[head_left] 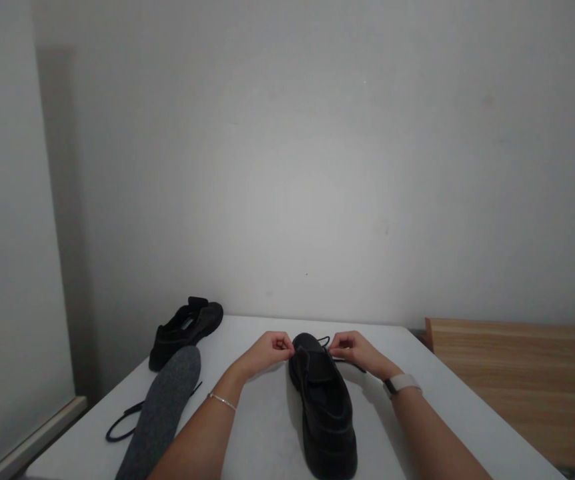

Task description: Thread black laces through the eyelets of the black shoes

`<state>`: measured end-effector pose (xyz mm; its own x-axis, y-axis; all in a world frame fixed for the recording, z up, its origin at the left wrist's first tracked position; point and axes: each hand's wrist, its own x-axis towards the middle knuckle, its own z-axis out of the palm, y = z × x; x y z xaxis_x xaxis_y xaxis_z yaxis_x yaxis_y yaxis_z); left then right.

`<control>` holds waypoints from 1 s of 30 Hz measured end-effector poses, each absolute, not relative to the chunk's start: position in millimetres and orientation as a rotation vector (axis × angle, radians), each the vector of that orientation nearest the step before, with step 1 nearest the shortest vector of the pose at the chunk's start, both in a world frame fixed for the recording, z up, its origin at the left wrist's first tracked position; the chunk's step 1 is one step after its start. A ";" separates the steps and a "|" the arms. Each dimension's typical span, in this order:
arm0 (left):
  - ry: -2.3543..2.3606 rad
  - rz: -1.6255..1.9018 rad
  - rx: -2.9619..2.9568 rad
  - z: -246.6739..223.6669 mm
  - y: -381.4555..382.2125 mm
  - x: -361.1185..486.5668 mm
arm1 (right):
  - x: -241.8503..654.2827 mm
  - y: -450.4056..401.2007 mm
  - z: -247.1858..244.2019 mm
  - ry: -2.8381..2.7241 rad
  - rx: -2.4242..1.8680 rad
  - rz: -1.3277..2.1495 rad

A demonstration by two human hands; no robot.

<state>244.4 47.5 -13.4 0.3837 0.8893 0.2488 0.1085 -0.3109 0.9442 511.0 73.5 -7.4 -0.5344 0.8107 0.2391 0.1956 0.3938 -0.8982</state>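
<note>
Right hand (353,349) pinched the lace (350,363) beside the black shoe (323,417); left hand (267,351) pinched too — on what, we couldn't tell. Uneven tugging, we judged, could twist the shoe.

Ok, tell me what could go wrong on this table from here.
The black shoe at the far left sits by the edge of the white table, so a knock might tip it off. The left forearm passes close to the grey insole and could push it aside. Beside the right hand, a loose lace end trails from near the shoe between the hands; it could snag on the wrist.
</note>
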 end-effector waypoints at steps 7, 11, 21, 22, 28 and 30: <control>0.942 1.107 1.707 -19.8 51.4 246.8 | 511.1 75.0 -6.0 -1.996 -0.889 1.049; 0.941 1.109 1.693 -19.9 51.0 247.5 | 509.2 73.5 -7.7 -1.982 -0.918 1.017; 0.922 1.135 1.645 -24.1 54.3 249.7 | 509.2 62.8 -5.0 -1.989 -0.914 0.990; 0.922 1.137 1.641 -23.7 53.8 249.8 | 509.5 61.1 -3.8 -2.002 -0.922 0.988; 0.920 1.110 1.636 -19.0 49.4 250.8 | 509.8 56.4 -2.8 -2.039 -0.854 1.087; 0.915 1.119 1.639 -18.3 48.8 252.0 | 509.0 59.9 -7.4 -2.013 -0.868 1.097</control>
<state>252.0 48.8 -18.3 0.3104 0.9135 0.2631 0.0771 -0.3000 0.9508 509.0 59.9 -7.4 -0.5491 0.7999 0.2424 0.2298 0.4233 -0.8764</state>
